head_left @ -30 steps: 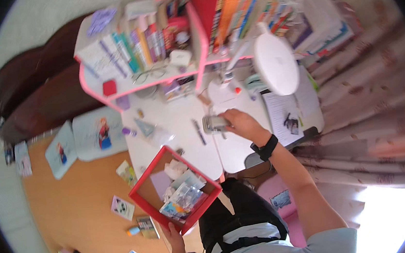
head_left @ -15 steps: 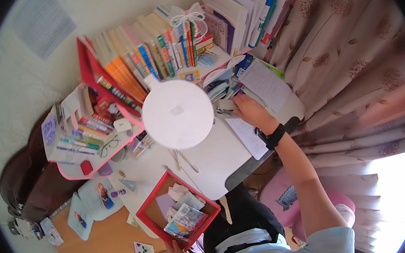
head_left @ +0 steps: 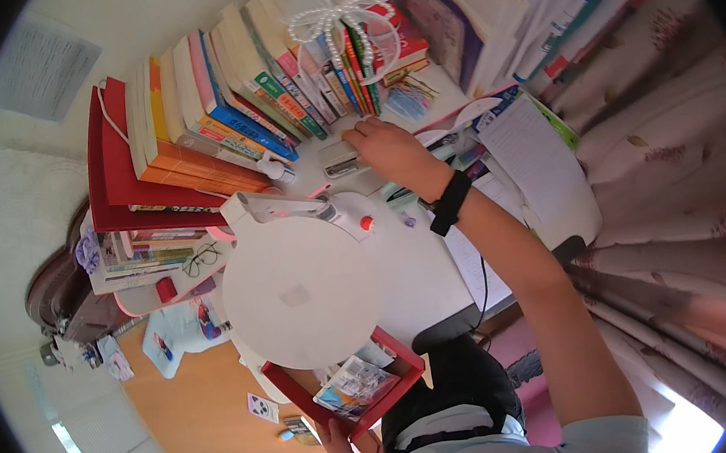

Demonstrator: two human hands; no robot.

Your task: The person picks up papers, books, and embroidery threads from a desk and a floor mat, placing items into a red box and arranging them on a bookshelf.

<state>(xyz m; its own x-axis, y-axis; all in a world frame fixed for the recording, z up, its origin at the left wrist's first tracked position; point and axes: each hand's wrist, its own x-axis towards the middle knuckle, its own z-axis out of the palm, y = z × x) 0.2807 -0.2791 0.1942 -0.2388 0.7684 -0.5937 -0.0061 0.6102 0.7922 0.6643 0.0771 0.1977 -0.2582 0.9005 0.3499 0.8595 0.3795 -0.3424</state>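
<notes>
My right hand (head_left: 393,155) reaches across to the white shelf below the row of books. Its fingers close on a small pale-grey boxy object (head_left: 341,159) that rests on or just over that shelf; its exact kind is unclear. Close to my body, my left hand (head_left: 338,445) grips the near edge of a red open box (head_left: 410,367). Inside the box lie a colourful plastic packet (head_left: 357,386) and some pale papers. The white round lamp head (head_left: 295,294) covers the far part of the box.
Upright books (head_left: 236,90) line the shelf, with a pearl-edged bow (head_left: 343,20) before them. A lamp base (head_left: 353,214) stands on the desk, its arm crossing leftward. Paper sheets (head_left: 524,154) lie at the right, beside the curtain (head_left: 686,222). Glasses (head_left: 202,259) sit on the left shelf.
My right hand has carried the grey object from the organiser area on the desk, up and left to the shelf by the books. The view has shifted; my left hand still holds the red box.
</notes>
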